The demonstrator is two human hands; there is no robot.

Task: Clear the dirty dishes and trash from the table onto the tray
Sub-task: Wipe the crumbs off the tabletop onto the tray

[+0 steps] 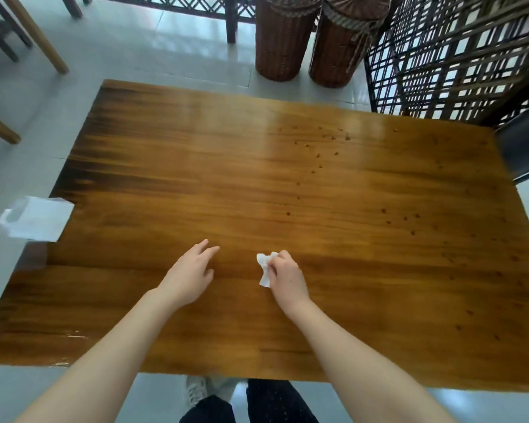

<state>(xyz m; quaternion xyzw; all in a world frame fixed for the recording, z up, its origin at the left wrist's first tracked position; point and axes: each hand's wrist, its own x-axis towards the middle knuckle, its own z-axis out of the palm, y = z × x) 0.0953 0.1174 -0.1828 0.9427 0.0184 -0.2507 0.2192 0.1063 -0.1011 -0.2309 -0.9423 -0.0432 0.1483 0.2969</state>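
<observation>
Right hand curls its fingers in and pinches a crumpled white tissue, which pokes out just left of its knuckles, low over the wooden table. Left hand is beside it, fingers straight and slightly spread, apart from the tissue. Crumbs lie scattered well beyond the right fingertips. A white paper bag sits far left of the left fingers, at the table's edge.

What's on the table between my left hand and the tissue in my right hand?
Nothing: in the head view, only bare table shows between the left hand and the tissue.
</observation>
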